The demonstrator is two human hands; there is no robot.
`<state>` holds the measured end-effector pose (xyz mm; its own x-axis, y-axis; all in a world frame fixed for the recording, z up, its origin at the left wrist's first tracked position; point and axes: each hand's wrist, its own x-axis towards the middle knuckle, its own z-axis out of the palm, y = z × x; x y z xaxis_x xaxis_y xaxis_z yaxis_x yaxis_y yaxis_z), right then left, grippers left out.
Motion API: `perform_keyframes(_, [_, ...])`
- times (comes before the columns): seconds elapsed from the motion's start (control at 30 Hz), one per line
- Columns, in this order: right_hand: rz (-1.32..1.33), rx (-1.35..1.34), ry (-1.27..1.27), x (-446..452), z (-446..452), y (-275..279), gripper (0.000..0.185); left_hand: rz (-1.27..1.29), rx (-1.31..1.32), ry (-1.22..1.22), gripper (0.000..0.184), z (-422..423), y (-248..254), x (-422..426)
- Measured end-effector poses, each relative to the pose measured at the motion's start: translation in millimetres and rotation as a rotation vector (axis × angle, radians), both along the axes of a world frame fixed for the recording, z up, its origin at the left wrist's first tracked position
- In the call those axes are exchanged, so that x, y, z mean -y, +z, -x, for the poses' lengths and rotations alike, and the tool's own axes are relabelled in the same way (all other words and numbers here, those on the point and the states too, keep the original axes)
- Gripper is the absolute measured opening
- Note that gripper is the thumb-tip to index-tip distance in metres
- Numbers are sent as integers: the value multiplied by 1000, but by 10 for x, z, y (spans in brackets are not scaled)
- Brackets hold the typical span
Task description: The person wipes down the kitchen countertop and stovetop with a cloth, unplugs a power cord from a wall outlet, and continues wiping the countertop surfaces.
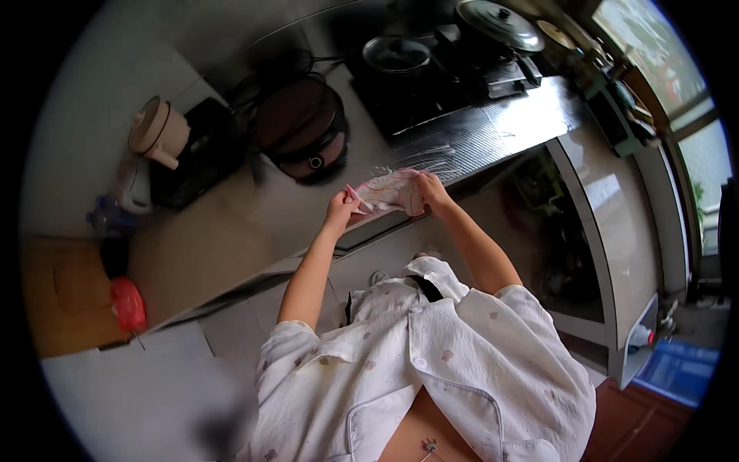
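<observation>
A white cloth with pink edging [392, 191] is stretched between my two hands at the front edge of the counter. My left hand [341, 209] pinches its left end, fingers closed. On the other end my right hand [433, 192] has its fingers closed around the cloth. Just behind the cloth lies the foil-like silver sheet [462, 138] in front of the stove. A dark brown round electric cooker [302, 127] stands on the counter beyond my left hand.
A gas stove [408, 96] carries a glass-lidded pan [396, 54] and a larger lidded pan [500, 25]. Further left stand a pink pot [159, 131] and a red plastic bag [128, 304]. Below the counter at right is an open cabinet [558, 231].
</observation>
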<state>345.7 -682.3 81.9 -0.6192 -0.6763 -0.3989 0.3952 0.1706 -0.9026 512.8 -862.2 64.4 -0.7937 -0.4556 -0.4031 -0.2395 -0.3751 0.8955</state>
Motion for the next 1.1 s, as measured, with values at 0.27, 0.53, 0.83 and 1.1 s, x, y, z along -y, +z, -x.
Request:
perform_keyframes(0.27, [-20,-979,264,427,497,561,21,1294,-271,75,17,105,454,489])
perform_keyframes(0.53, [-285,-1280,1038,82,699,-298,55,1450,-106,-391,19,335,-175,180])
perform_keyframes(0.83, [-656,-1380,453,61,1332,-761,64,1509,488,-290,57,1306,-555,-129])
perform_keyframes(1.1, [-700,-1400,529,243,1508,-755,55,1522,780,-74,53,2609,-751,759])
